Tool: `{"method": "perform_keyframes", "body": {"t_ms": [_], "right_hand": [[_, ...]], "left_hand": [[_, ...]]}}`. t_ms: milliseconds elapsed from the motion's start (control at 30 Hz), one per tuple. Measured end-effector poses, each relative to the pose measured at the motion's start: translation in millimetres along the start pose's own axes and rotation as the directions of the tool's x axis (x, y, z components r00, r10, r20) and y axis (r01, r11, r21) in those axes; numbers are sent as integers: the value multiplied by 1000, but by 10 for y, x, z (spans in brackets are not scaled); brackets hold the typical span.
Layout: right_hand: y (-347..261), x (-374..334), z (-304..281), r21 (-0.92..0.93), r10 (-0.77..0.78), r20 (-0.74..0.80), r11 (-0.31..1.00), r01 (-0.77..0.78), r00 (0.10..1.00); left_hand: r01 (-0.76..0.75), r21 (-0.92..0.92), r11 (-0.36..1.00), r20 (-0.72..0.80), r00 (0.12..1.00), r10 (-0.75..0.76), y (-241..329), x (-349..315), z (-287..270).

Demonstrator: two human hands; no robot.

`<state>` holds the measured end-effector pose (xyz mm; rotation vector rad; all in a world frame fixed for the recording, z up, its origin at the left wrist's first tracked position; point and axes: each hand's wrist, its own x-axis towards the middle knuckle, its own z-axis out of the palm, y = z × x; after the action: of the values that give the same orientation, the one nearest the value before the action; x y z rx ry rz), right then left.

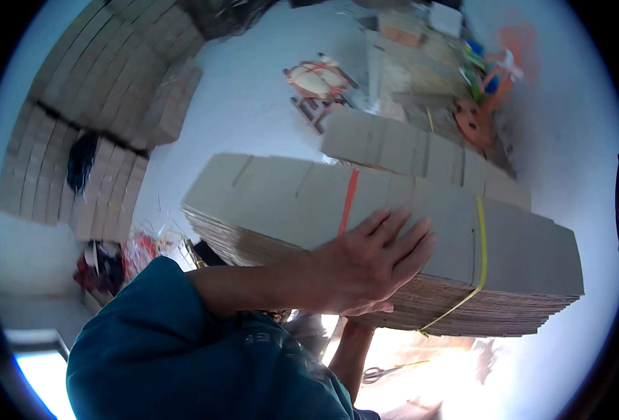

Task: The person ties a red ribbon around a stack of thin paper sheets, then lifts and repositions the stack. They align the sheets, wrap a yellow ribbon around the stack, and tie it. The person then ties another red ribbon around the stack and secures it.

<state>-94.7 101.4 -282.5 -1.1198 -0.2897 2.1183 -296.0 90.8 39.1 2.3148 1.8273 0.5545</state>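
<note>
A thick stack of flat folded cardboard [267, 185] stretches across the middle of the head view, bound by a red strap [349, 203] and a yellow strap [482, 238]. My left hand [376, 262] lies on its top and front edge between the two straps, fingers stretched out and slightly spread. My right forearm [352, 353] rises under the stack's front side; the hand itself is hidden there. The yellow strap runs down the front of the layered edges to a small end at the bottom.
Behind lies another cardboard stack [393, 143]. Piled cardboard bundles [106, 70] line the left wall. A small stool with a cushion [318, 80] stands on the floor. An orange strap reel [474, 122] is at the far right. Scissors [374, 375] lie on a brightly lit surface below.
</note>
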Motion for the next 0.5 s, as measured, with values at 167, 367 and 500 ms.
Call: {"method": "perform_keyframes", "body": {"t_ms": [167, 367, 500], "right_hand": [[106, 114, 597, -113, 139, 281, 987, -111, 949], [1111, 102, 1873, -288, 336, 393, 929, -232, 856], [1943, 43, 2860, -368, 437, 401, 882, -296, 805]], "left_hand": [[233, 253, 939, -329, 934, -143, 354, -556, -126], [590, 239, 771, -372, 789, -489, -515, -1774, -768], [735, 200, 648, -283, 677, -680, -1593, -2428, -1270]]}}
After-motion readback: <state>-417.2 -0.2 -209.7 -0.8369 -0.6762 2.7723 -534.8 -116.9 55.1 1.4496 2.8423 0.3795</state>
